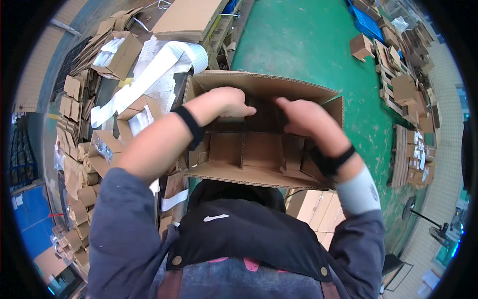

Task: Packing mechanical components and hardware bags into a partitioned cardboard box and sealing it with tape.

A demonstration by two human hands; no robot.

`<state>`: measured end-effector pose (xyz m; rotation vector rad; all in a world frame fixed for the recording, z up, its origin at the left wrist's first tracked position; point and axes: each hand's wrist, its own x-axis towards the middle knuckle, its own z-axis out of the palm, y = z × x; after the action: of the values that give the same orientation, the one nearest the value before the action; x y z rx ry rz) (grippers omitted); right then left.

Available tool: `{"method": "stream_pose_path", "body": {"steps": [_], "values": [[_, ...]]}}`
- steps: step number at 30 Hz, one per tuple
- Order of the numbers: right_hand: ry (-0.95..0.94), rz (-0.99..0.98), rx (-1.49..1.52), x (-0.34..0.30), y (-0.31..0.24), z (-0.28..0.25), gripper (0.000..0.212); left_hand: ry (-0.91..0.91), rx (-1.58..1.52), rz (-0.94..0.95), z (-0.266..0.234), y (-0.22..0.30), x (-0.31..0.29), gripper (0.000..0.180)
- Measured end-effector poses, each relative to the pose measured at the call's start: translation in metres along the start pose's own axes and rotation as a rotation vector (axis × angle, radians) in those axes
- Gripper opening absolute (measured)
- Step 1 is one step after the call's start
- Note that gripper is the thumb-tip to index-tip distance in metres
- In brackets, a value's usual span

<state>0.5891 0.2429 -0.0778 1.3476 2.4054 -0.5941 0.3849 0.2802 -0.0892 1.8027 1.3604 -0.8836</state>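
brown cardboard dividers (262, 147) are set in the unclosed brown cardboard box (294, 86), but whether left fingers (250, 110) and right fingers (282, 102) grip cannot be told.

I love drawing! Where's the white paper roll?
In the head view, the white paper roll is upper left, near the far left corner of the divided box.

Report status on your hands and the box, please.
Left hand and right hand at far half of open box; grips unclear. Cardboard dividers stand inside, partly hidden by hands.
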Motion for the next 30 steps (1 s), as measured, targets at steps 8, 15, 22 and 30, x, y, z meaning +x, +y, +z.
{"method": "stream_pose_path", "body": {"steps": [8,15,22,30], "values": [[0.778,-0.224,1.029,-0.165,-0.044,-0.067,0.032,0.696,-0.398,1.101,0.044,0.003,-0.282,0.007],[0.552,-0.479,1.283,-0.134,-0.110,-0.033,0.027,1.119,-0.330,0.940,0.135,-0.035,-0.358,0.009],[0.036,-0.579,1.209,-0.101,-0.197,-0.013,0.027,1.246,-0.855,0.373,0.263,-0.079,-0.362,0.026],[-0.364,-0.489,0.955,-0.029,-0.328,0.040,0.031,1.186,-0.934,-0.974,0.521,-0.150,-0.277,0.058]]}}
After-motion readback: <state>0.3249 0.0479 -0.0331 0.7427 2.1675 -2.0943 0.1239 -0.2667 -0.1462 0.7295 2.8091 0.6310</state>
